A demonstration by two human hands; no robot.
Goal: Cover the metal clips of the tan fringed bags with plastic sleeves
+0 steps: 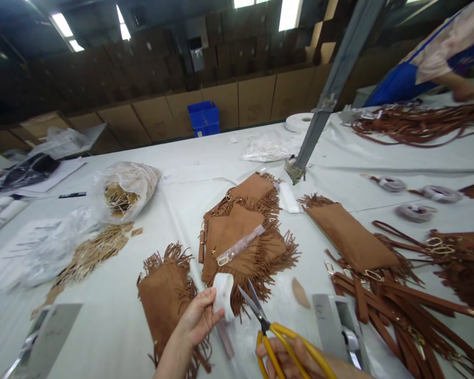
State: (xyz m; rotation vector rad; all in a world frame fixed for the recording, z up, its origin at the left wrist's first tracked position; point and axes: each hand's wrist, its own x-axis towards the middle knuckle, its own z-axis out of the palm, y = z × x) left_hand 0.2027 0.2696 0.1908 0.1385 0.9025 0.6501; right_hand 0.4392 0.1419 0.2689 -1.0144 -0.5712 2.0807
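Observation:
My left hand [196, 319] pinches a small white roll of tape [223, 292] above a brown fringed suede pouch [164, 298]. My right hand [290, 359] grips yellow-handled scissors [263, 320], whose blades are parted and point up-left toward the tape. Just beyond lies a pile of fringed pouches [243, 231] with a clear strip and a gold clasp [239, 246] on top. Another pouch [349, 237] lies to the right.
Brown straps with gold clasps [403, 300] heap at the right. A plastic bag of tan tags [124, 190] sits at the left, loose tags [90, 252] below it. A grey post [332, 89] stands on the white table [174, 189]. Another person [438, 58] works at the far right.

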